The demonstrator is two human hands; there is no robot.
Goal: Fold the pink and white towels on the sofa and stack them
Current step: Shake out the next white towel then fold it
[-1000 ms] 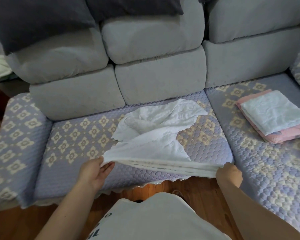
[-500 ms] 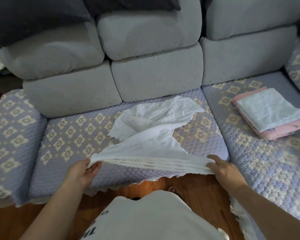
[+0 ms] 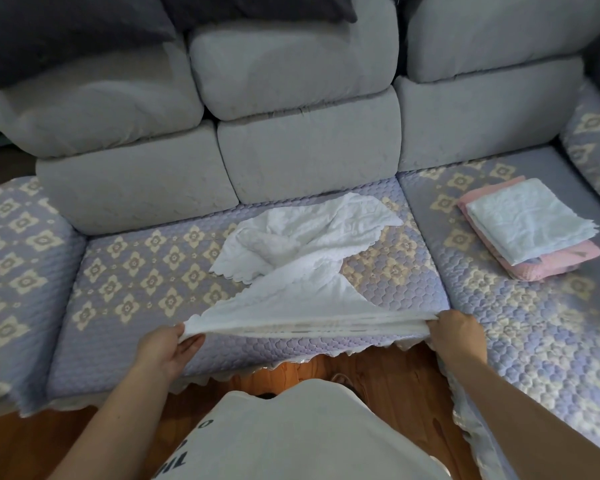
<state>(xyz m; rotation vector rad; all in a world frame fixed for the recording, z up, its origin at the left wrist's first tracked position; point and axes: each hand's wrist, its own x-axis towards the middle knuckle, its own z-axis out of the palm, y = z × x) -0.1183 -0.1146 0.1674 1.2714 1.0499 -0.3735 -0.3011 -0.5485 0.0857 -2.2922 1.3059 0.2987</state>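
Wooden floor shows nearest the camera, below the scalloped front hem of the quilted lilac sofa cover (image 3: pixel 125 306), and just above that hem the two hands hold the work. Left hand (image 3: pixel 168 348) pinches one near corner of the white towel (image 3: pixel 291 271) with thumb over the cloth and fingers curled beneath; right hand (image 3: pixel 459 332) grips the other near corner, its knuckles toward the camera, so the exact finger placement on that side is hidden. Between them the near edge is pulled into a fairly taut, bunched line lifted a little off the seat. Beyond it the cloth narrows, twists once, and lies rumpled toward the back cushions (image 3: pixel 309 157), so the step in hand looks like straightening before any fold. To do it well, I would keep both pinches right at the corners, lift and give a gentle shake or draw the towel toward the front so the twist falls out, then lay it flat on the middle seat and check that the scalloped far edge is square before bringing corners together. Folding over the twist would probably leave a lumpy, crooked result. Farther right, on the next seat, a folded white towel (image 3: pixel 520 220) already rests on a folded pink towel (image 3: pixel 555 265); the finished piece presumably goes on top there.
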